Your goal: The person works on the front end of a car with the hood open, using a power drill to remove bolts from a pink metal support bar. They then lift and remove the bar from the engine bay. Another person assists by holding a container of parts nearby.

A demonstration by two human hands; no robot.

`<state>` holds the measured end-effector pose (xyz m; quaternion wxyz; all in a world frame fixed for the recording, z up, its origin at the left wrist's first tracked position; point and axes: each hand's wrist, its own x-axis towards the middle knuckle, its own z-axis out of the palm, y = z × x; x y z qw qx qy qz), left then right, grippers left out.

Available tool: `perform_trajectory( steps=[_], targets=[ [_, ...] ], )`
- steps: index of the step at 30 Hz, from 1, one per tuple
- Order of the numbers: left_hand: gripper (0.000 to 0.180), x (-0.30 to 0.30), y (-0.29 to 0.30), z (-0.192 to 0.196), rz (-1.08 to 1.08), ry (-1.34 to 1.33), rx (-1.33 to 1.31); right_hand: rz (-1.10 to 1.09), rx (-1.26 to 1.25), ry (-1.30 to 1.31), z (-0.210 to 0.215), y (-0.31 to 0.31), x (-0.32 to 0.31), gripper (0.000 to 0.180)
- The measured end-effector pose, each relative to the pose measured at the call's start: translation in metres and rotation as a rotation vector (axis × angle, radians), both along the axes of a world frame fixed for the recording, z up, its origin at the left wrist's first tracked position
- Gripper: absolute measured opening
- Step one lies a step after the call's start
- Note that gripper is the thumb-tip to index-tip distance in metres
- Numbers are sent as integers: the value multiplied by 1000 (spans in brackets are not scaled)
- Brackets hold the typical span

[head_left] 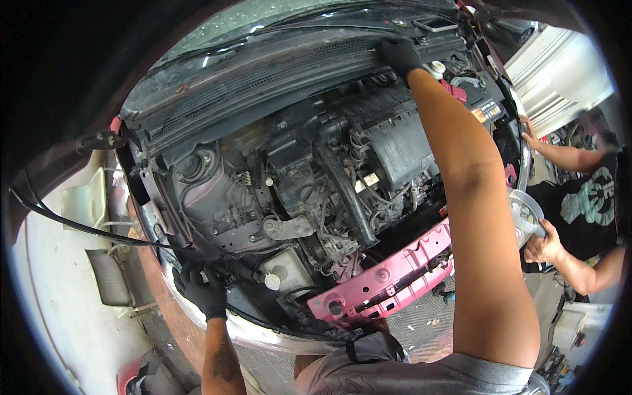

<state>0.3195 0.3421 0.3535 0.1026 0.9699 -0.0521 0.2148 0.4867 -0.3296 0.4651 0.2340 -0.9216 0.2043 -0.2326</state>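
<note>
My left hand point(201, 289), in a black glove, rests on the fender edge point(172, 263) at the front left of the engine bay, its fingers apart and nothing visible in them. Near it sits a whitish fluid reservoir point(288, 268) with a round cap. My right arm stretches across the bay. At the far side, my right hand point(399, 56), also black-gloved, is at the black cowl panel point(289, 62) below the windshield. Its fingers blend into the dark plastic, so their grip is unclear. Between the hands lies the engine with its grey ribbed cover point(403, 153).
A pink bumper beam point(378, 280) crosses the front. On the right, a co-worker in a black shirt point(586, 204) holds a clear plastic container point(525, 214) and touches the fender. A phone point(434, 25) lies by the windshield. A battery point(486, 113) sits far right.
</note>
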Motion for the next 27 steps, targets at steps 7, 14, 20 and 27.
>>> perform_trajectory(
  steps=[7, 14, 20, 27],
  targets=[
    [16, 1, 5, -3, -10, 14, 54, -205, -21, 30, -9, -4, 22, 45],
    [22, 10, -3, 4, -100, 4, 40, -261, -139, -229, -8, -7, -21, 39],
    [22, 3, 4, -2, -57, -15, -44, 273, -144, -162, -34, 140, -174, 25],
    [47, 3, 20, -13, -13, 49, -33, 447, 929, 54, -121, 359, -398, 44]
  ],
)
